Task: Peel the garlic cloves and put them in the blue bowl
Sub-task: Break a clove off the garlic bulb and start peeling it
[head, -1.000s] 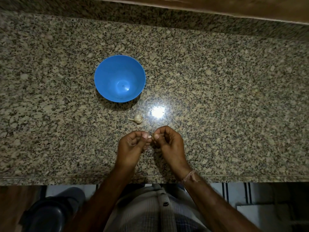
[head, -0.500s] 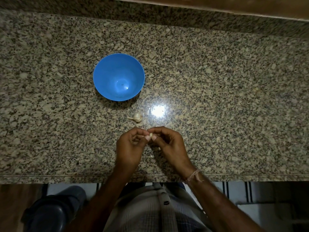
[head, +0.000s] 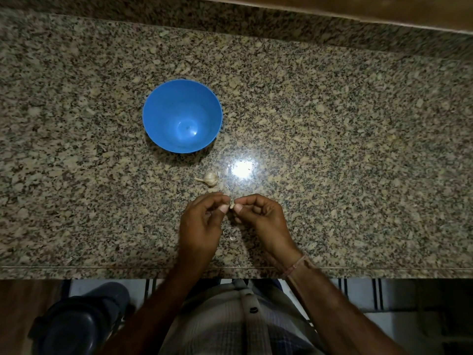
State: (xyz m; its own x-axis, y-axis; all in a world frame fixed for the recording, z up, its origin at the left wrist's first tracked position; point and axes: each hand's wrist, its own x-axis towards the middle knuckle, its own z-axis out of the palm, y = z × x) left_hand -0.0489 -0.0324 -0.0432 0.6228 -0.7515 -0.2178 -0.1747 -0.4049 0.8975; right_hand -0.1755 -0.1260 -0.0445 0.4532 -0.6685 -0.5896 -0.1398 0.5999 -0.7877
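A small pale garlic clove point(head: 232, 206) is pinched between the thumbs and fingertips of both hands, just above the counter near its front edge. My left hand point(head: 201, 226) holds it from the left, my right hand point(head: 261, 221) from the right. Beyond the hands a small garlic bulb point(head: 210, 178) with a short stem lies on the granite. The blue bowl point(head: 163, 108) stands farther back and to the left, with no cloves inside. Thin scraps of garlic skin point(head: 231, 234) lie on the counter between my wrists.
The speckled granite counter point(head: 345, 162) runs wide to both sides, with a raised back edge point(head: 256, 24) and a bright light reflection right of the bulb. Below the front edge are my shirt and a dark stool or bin point(head: 76, 326) at lower left.
Both hands stay together on the clove, with the fingertips shifting slightly as they work its skin. The bowl and bulb have not moved.
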